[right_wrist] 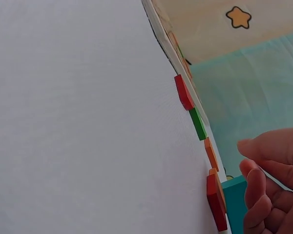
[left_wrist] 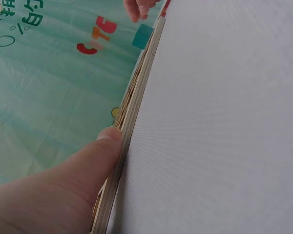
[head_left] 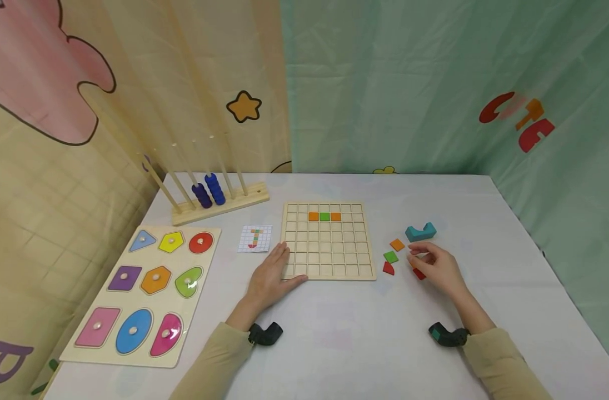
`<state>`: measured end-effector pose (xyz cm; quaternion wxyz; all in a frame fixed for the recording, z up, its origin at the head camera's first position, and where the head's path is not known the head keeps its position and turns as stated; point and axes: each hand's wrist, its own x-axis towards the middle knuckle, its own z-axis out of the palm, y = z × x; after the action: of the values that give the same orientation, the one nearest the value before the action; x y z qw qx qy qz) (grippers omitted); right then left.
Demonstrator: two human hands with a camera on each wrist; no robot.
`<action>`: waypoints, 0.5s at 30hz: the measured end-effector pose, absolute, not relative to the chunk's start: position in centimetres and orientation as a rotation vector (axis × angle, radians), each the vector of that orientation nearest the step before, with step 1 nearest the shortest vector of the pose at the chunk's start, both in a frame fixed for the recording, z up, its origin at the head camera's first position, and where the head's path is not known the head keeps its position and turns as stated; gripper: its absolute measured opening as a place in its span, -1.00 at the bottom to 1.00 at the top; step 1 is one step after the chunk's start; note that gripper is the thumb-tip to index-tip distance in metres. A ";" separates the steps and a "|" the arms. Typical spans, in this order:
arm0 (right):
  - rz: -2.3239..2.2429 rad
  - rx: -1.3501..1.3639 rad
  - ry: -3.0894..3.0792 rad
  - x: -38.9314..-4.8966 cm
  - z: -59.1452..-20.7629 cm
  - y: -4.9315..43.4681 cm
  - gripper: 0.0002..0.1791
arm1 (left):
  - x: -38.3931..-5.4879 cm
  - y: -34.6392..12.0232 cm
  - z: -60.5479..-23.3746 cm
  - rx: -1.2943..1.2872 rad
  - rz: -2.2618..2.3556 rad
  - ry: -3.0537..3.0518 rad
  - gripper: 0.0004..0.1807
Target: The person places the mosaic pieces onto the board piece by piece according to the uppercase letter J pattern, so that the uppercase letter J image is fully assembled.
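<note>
My left hand (head_left: 270, 280) rests on the left front corner of a wooden grid board (head_left: 329, 269), fingers along its left side and thumb on its front edge. Three square tiles, orange, green (head_left: 325, 216) and orange, sit in a row near the board's far side. My right hand (head_left: 437, 269) hovers over a red piece (head_left: 418, 274), its fingers bent and nothing visible between them. In the right wrist view an orange edge (right_wrist: 214, 171) shows behind that red piece. Beside the hand lie an orange tile (head_left: 397, 244), a green tile (head_left: 390, 256) and a red rounded piece (head_left: 388, 268).
A teal curved block (head_left: 420, 232) lies beyond the right hand. Left of the board is a small pattern card (head_left: 255, 239). A shape puzzle board (head_left: 134, 294) takes up the table's left side, with a wooden peg rack (head_left: 254, 193) with blue beads behind it.
</note>
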<state>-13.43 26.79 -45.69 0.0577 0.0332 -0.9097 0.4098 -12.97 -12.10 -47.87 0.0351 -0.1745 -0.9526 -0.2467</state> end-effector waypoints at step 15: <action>1.156 0.012 -2.816 -13.6 -46.2 27.5 -0.59 | -13.0 -12.1 -48.0 -0.529 -0.763 -2.937 -0.02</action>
<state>-13.60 27.50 -46.20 0.0488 0.0039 -0.9240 0.3793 -12.95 -12.14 -48.05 0.0307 -0.1718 -0.9530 -0.2475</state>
